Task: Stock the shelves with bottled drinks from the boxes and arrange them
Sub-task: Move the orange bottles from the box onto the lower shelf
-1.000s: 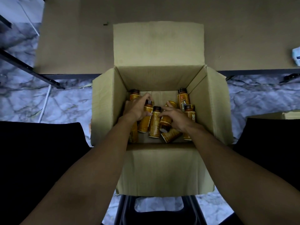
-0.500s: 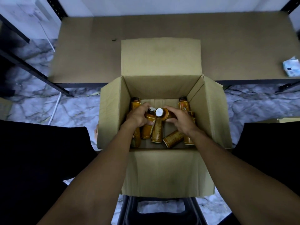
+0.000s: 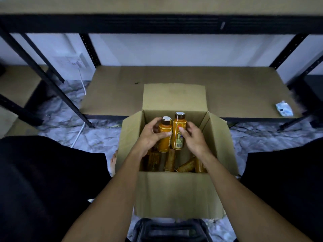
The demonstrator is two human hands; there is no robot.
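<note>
Raised bottles (image 3: 164, 137): orange-amber, dark brown caps with white tops
Box (image 3: 176, 194): plain tan cardboard
Shelf board (image 3: 227, 88): tan brown
Shelf frame (image 3: 157, 23): black
Floor (image 3: 97, 135): grey-white marble veining
Packet (image 3: 284, 109): white and blue
Wall (image 3: 174, 49): pale white
Clothing (image 3: 43, 180): black

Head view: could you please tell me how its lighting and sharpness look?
Head view: dim, bluish light; the two held bottles catch most of it, while those left in the box lie in shadow. Head view: wide-angle splays the shelf posts; edges smear.
</note>
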